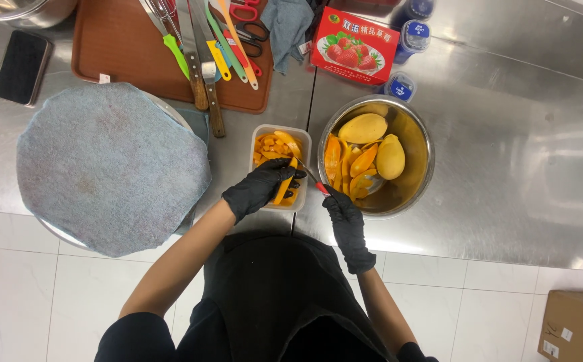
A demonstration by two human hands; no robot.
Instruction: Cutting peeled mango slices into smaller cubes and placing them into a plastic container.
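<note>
Holding a mango slice (285,182) over the clear plastic tub (303,136), our left hand (259,188) in its black glove has its fingers curled around the slice's skin side, while our right hand (345,218), also gloved, has its fingers wrapped tight on a small red-handled knife (313,181) whose thin blade points toward the slice. The slice sits just above the near end of the tub, touching our left fingers.

As for progress, we judge the work partly done: the tub already has a layer of cut orange pieces along its far end, yet the round steel bowl (420,175) beside it on the right keeps several uncut skin-on wedges (355,164) and two whole peeled-looking halves, pale yellow and smooth (379,142), so a fair share remains.

The mango flesh looks wet and glossy, deep orange. The bowl is polished and reflective, as is the brushed steel counter (506,134). To our left a round tray is covered by a soft, fuzzy grey-blue cloth (110,167). Farther back a brown tray (117,47) carries knives, peelers and scissors, with a red strawberry carton (355,45) and a dark phone (22,67) nearby.
</note>
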